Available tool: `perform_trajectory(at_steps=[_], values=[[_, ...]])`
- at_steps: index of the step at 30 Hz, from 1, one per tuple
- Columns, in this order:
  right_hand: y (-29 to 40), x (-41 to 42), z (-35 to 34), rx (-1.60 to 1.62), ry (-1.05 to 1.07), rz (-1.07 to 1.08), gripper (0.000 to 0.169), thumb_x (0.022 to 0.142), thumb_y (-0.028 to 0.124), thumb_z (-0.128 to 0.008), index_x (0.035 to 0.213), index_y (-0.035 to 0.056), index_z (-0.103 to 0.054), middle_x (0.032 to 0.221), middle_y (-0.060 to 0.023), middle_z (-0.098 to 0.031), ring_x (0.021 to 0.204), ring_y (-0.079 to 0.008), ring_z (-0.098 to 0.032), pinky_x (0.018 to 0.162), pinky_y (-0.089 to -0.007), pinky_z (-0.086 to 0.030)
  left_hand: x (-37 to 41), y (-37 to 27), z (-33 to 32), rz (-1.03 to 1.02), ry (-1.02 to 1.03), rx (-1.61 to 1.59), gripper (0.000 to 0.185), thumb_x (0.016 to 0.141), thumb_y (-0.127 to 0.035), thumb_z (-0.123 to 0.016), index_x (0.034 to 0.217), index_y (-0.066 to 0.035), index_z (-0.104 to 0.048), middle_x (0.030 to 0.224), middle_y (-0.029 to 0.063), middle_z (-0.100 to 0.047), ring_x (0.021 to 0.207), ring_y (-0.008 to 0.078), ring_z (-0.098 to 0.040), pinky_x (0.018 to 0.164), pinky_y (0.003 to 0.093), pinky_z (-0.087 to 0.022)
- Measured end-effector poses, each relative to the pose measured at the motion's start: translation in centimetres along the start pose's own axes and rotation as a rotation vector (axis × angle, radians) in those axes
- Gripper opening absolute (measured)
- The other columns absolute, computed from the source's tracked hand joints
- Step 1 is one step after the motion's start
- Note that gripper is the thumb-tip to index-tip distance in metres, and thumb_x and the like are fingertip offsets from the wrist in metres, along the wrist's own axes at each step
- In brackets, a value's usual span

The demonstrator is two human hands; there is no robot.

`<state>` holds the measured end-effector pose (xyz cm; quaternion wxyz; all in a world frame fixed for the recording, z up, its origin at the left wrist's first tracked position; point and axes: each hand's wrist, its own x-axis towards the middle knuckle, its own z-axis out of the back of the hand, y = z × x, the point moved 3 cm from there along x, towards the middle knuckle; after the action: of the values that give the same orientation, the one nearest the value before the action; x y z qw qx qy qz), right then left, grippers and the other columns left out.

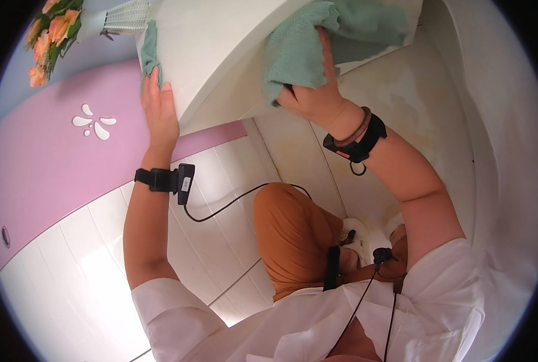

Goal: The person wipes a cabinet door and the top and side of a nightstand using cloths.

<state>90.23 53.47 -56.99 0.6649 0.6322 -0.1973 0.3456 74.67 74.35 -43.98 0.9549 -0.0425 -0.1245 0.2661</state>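
Note:
A white panel with a curved edge (205, 50) spans the top of the view. At its left edge, my left hand (159, 106) lies with its fingers extended on a thin, bunched green cloth (150, 50). Under the curved edge, my right hand (321, 97) grips a larger green terry cloth (296, 50) against the white furniture's side. The cloth hides some of the right fingers, and its far part is blurred. Both wrists wear black strapped devices.
A white ribbed vase (126, 18) with orange artificial flowers (58, 29) stands at upper left. A pink panel (70, 158) with white petal shapes runs down the left. A black cable (223, 208) hangs from the left wrist device. White tiled floor and a white wall are around my bent knee.

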Motion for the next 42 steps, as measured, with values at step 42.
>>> perform_trajectory(at_steps=[42], values=[[4.1, -15.8, -18.0, 0.209, 0.969, 0.423, 0.034, 0.083, 0.019, -0.049, 0.116, 0.0225, -0.057, 0.115, -0.0052, -0.058, 0.1, -0.0241, -0.058, 0.084, -0.0356, -0.048, 0.3, 0.1, -1.3, 0.078, -0.018, -0.07, 0.048, 0.091, -0.026, -0.035, 0.128, 0.005, -0.039, 0.133, 0.022, -0.038, 0.121, 0.0369, -0.034, 0.104, 0.0408, -0.023]])
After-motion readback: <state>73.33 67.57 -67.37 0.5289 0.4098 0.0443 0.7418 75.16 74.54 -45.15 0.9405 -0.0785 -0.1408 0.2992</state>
